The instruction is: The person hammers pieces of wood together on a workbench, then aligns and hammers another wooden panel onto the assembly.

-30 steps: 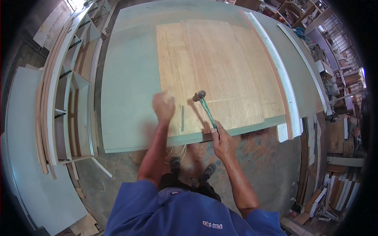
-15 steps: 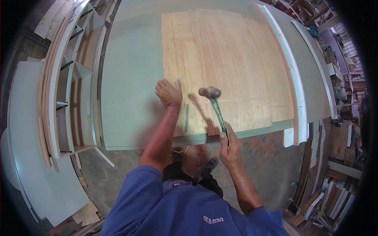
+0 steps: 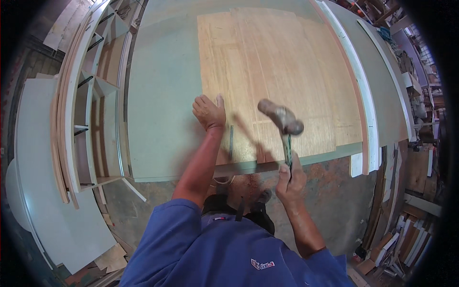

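My right hand (image 3: 291,181) is wrapped round the green handle of a ball-peen hammer (image 3: 282,117), its metal head raised above the near part of the boards. My left hand (image 3: 209,112) rests on the left edge of a plywood sheet (image 3: 272,62), thumb held apart from the bent fingers; nothing shows in it. Under that sheet lies a larger greenish board (image 3: 162,95). A thin dark grey strip (image 3: 231,142) lies on the plywood, to the right of my left forearm.
A white-edged frame with compartments (image 3: 103,129) stands along the left side. Long white and brown strips (image 3: 351,76) lie across the board at right. A pale panel (image 3: 57,205) leans or lies at lower left. Wood offcuts (image 3: 406,241) are stacked at lower right.
The hammer has moved right and up toward the camera, and its head has turned. My left hand stays at the plywood edge; the whole view has shifted slightly.
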Tool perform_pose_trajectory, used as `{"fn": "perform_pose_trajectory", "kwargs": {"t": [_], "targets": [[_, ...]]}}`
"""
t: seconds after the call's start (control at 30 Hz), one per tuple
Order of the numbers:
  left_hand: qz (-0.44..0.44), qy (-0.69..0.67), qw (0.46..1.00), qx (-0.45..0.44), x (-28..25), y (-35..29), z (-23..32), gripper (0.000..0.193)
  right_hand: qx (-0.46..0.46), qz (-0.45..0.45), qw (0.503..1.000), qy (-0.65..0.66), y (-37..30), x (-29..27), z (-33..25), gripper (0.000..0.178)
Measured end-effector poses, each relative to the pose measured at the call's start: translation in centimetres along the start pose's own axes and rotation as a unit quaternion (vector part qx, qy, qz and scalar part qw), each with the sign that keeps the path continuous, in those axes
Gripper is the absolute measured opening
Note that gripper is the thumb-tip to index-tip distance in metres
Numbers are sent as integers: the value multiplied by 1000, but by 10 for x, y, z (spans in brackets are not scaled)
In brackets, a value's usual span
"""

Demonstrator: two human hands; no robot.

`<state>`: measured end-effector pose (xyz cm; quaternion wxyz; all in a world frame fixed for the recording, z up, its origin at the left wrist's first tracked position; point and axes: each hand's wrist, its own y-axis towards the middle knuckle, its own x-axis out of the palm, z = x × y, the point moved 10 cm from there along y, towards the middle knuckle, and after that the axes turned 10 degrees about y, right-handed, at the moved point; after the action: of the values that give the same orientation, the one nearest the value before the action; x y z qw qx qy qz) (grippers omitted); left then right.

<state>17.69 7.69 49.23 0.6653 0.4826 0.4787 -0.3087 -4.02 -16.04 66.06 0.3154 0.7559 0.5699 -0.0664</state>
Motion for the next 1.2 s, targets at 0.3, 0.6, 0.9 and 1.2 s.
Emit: {"fn": "perform_pose_trajectory", "kwargs": {"t": [0.3, 0.6, 0.9, 1.2], "targets": [[-9, 7, 1000, 5, -1, -3, 5, 51, 127, -84, 986, -75, -18, 20, 70, 40], [-18, 2, 1000, -1, -5, 5, 4, 51, 71, -175, 979, -76, -30, 43, 49, 40], [-22, 0, 1000, -10, -1, 2, -1, 51, 37, -10, 999, 36, 2, 5, -1, 33], [-11, -9, 1000, -5, -9, 4, 12, 52, 173, -128, 975, -59, -48, 68, 81, 36]]}}
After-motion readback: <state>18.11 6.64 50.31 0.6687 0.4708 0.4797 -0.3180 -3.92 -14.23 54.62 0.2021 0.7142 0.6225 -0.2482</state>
